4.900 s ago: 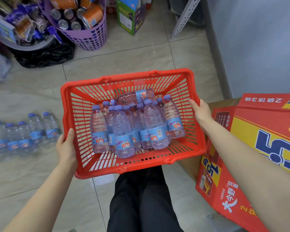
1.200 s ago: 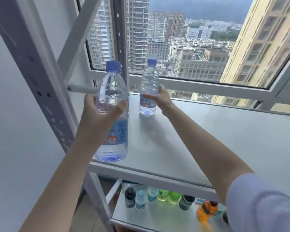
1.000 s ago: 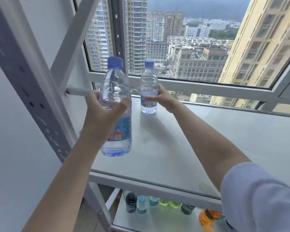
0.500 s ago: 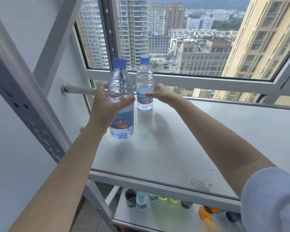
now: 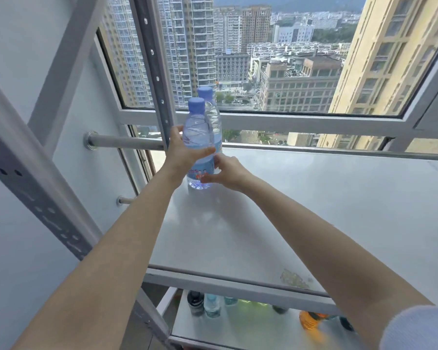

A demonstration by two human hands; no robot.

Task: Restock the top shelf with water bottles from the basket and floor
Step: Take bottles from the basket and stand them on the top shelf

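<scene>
- Head view: at centre frame, the left hand [image 5: 181,152] wraps the middle of the front water bottle [image 5: 197,127], thumb across its face. The bottle is upright, with its base on the top shelf [image 5: 314,210] near the shelf's back left corner.
- The rear water bottle [image 5: 215,114] stands just behind it. Only its blue cap and one side show.
- The right hand [image 5: 225,171] curves around the bottles' lower parts and covers much of the labels. Whether it grips either bottle cannot be told.
- The lower-shelf bottles [image 5: 213,305] at bottom frame are cut off by the shelf edge above them.
- A pale sleeve [image 5: 420,329] is cropped at lower right.
</scene>
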